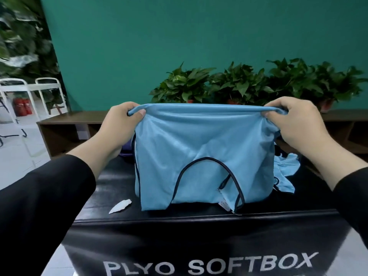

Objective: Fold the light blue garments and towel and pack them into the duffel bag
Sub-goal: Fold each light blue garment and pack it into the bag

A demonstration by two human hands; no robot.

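Observation:
I hold a light blue garment with dark piping up in front of me, stretched between both hands above the black soft box. My left hand pinches its top left corner and my right hand grips its top right corner. The lower hem touches the box top. Another light blue piece lies crumpled on the box to the right, partly hidden by the held garment. A dark purple edge, possibly the duffel bag, peeks out behind the garment's left side.
A small white scrap lies on the box at the left. Behind stand a brown wooden shelf with potted plants against a green wall. White chairs and red extinguishers are at far left.

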